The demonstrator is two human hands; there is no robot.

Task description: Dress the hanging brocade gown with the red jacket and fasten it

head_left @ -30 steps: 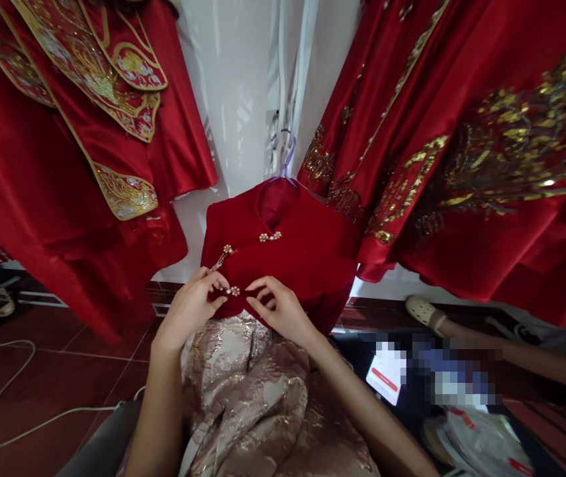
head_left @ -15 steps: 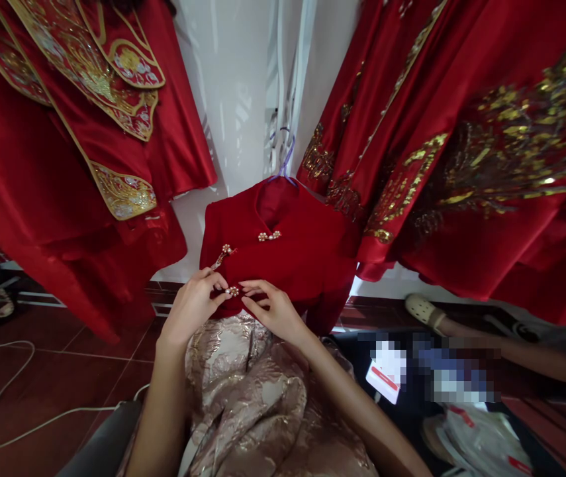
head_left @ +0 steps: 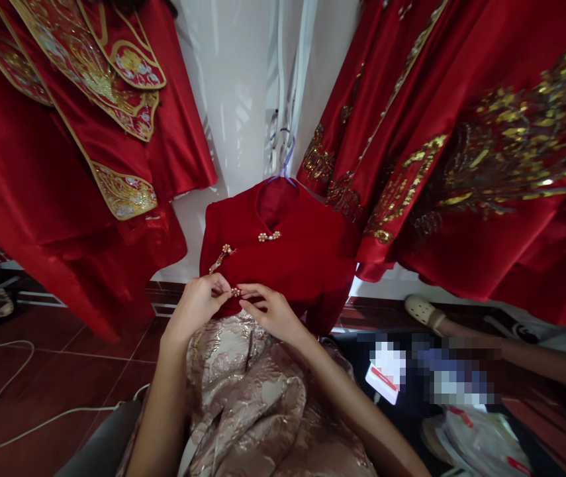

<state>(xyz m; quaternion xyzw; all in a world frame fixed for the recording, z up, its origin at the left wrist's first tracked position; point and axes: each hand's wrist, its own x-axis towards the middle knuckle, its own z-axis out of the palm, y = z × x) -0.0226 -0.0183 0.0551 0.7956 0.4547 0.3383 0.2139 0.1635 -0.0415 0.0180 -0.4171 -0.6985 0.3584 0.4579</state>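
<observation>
A small red velvet top (head_left: 302,255) hangs on a purple hanger (head_left: 286,162) in front of me. It has pearl clasps at the collar (head_left: 269,236) and on the left flap (head_left: 223,253). My left hand (head_left: 196,308) and my right hand (head_left: 271,315) meet at a third pearl clasp (head_left: 235,291) low on the front, fingertips pinching it from both sides. Below the top hangs a pink-gold brocade skirt (head_left: 253,397), between my forearms.
Red robes with gold embroidery hang at the left (head_left: 64,165) and right (head_left: 461,152) against a white wall. Another person's leg with a white shoe (head_left: 424,310) lies at the right. A white cable (head_left: 9,397) loops on the dark red floor.
Both hands have drawn closer together on the lowest pearl clasp; the fingers now cover most of it. The top has barely shifted.
</observation>
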